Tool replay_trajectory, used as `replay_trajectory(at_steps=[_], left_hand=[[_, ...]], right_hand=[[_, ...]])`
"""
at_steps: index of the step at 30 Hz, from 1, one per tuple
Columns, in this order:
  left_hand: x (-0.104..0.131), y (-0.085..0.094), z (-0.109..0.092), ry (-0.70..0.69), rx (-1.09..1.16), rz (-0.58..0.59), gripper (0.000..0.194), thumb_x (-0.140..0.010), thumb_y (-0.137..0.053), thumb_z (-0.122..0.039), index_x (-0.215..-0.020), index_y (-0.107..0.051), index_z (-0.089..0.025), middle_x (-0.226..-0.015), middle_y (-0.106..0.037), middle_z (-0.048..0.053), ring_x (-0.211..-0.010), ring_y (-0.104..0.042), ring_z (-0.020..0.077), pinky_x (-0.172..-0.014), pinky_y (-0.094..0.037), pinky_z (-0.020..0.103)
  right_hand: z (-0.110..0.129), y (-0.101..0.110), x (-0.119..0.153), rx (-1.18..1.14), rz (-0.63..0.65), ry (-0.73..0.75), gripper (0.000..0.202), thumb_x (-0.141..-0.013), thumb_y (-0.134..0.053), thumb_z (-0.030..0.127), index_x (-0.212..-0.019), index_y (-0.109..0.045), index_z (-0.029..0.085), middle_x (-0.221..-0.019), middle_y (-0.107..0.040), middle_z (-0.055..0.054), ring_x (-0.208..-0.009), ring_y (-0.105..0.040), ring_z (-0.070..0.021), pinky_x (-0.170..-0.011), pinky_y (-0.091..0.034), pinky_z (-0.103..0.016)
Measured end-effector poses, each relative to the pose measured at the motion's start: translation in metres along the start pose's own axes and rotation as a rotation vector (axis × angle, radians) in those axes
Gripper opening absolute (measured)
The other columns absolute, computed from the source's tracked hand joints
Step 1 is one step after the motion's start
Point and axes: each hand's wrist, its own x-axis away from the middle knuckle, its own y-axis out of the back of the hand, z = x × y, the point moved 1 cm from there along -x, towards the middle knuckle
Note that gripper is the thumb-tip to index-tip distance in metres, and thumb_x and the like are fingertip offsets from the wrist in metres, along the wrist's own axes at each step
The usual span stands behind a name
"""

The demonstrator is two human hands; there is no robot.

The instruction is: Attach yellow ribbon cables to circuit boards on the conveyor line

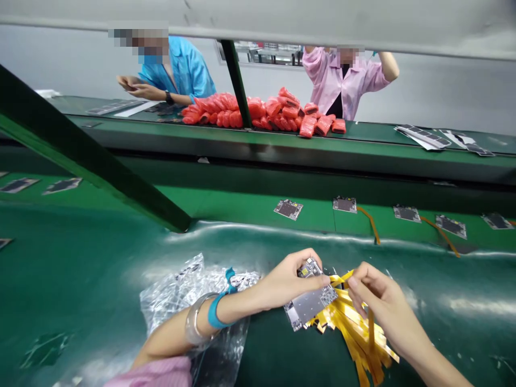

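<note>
My left hand (293,279) is closed on a grey circuit board (308,307), its thumb across the face and its fingers at the upper edge. To the right, my right hand (373,290) pinches a thin yellow ribbon cable (342,278), which reaches the board's right edge near my left thumb. Whether that cable is joined to the board cannot be made out. Beneath both hands lies a loose pile of yellow ribbon cables (355,333), partly hidden by the board and my right hand.
Clear plastic bags (173,290) lie under my left forearm. Several boards, such as this one (288,209), sit on a green belt (234,207) beyond. A slanted green post (100,161) stands left. Across, two people are beside red wrapped packs (278,113).
</note>
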Motion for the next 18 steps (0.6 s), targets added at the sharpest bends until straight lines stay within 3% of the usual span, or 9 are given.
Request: replay_trajectory(at_steps=[2, 4, 10, 18], left_hand=[[0.003, 0.0, -0.001, 0.018, -0.021, 0.083, 0.025, -0.086, -0.072, -0.037, -0.092, -0.061, -0.017, -0.079, -0.056, -0.003, -0.07, -0.048, 0.0104, -0.062, -0.039, 0.022], [0.006, -0.001, -0.001, 0.055, -0.029, 0.143, 0.023, -0.085, -0.072, -0.034, -0.095, -0.061, -0.017, -0.079, -0.057, -0.003, -0.068, -0.049, 0.0103, -0.06, -0.039, 0.022], [0.014, -0.002, -0.001, 0.07, -0.115, 0.138, 0.019, -0.085, -0.069, -0.03, -0.097, -0.063, -0.017, -0.076, -0.055, -0.005, -0.066, -0.044, 0.0086, -0.058, -0.036, 0.021], [0.016, -0.002, 0.0, 0.063, -0.119, 0.127, 0.021, -0.085, -0.069, -0.033, -0.096, -0.063, -0.017, -0.08, -0.06, -0.002, -0.068, -0.048, 0.0102, -0.061, -0.041, 0.023]], right_hand=[[0.003, -0.001, 0.0, 0.038, -0.005, 0.026, 0.044, -0.087, -0.075, 0.056, -0.07, -0.06, 0.019, -0.078, -0.067, -0.001, -0.063, -0.059, -0.0116, -0.064, -0.049, -0.025], [0.005, -0.004, 0.0, 0.038, 0.015, 0.005, 0.041, -0.085, -0.078, 0.055, -0.069, -0.064, 0.019, -0.09, -0.073, -0.004, -0.072, -0.067, -0.0149, -0.071, -0.055, -0.028], [0.0, -0.01, 0.002, 0.011, 0.044, -0.12, 0.04, -0.078, -0.083, 0.055, -0.067, -0.069, 0.019, -0.08, -0.076, -0.006, -0.072, -0.073, -0.0195, -0.071, -0.06, -0.031], [-0.004, -0.015, -0.001, 0.026, -0.01, -0.14, 0.044, -0.075, -0.083, 0.06, -0.065, -0.067, 0.02, -0.073, -0.073, -0.004, -0.07, -0.071, -0.0188, -0.071, -0.059, -0.031]])
